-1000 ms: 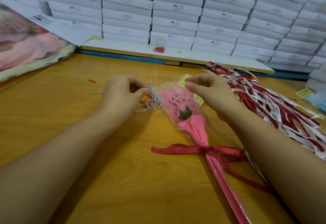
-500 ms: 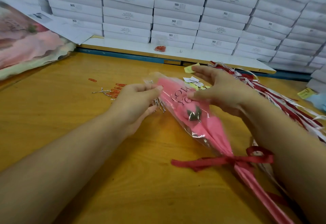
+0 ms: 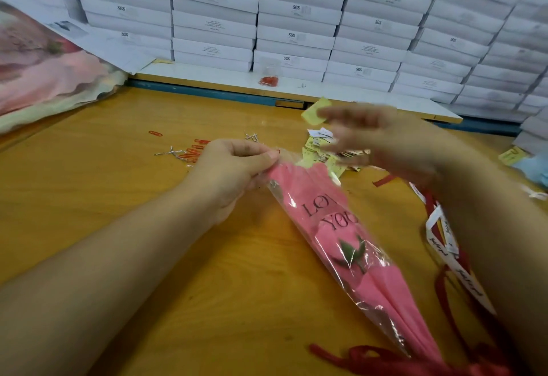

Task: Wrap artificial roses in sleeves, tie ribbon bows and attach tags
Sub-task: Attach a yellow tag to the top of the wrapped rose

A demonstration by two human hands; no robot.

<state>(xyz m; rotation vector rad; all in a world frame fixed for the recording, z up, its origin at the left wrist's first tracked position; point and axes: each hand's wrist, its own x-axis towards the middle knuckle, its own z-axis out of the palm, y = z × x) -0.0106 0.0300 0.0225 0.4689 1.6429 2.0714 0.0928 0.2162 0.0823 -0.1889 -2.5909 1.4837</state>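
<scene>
We see the left hand (image 3: 234,168) at centre frame pinching the open upper edge of the clear sleeve (image 3: 335,227), which holds a pink rose and runs diagonally from the centre to the lower right over the wooden table (image 3: 89,197). A red ribbon bow (image 3: 370,358) is tied at its narrow end. The right hand (image 3: 385,141), blurred at upper right, hovers with fingers spread and holding nothing, above a scatter of yellow tags (image 3: 320,150).

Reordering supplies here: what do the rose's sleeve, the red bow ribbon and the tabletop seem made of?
Sleeve: thin clear plastic film, glossy; glare streaks and crinkles, with matte pink paper or tissue inside. Bow ribbon: probably satin-like fabric, soft sheen, though blurred. Tabletop: smooth wood or wood-look laminate; grain lines visible.
</scene>
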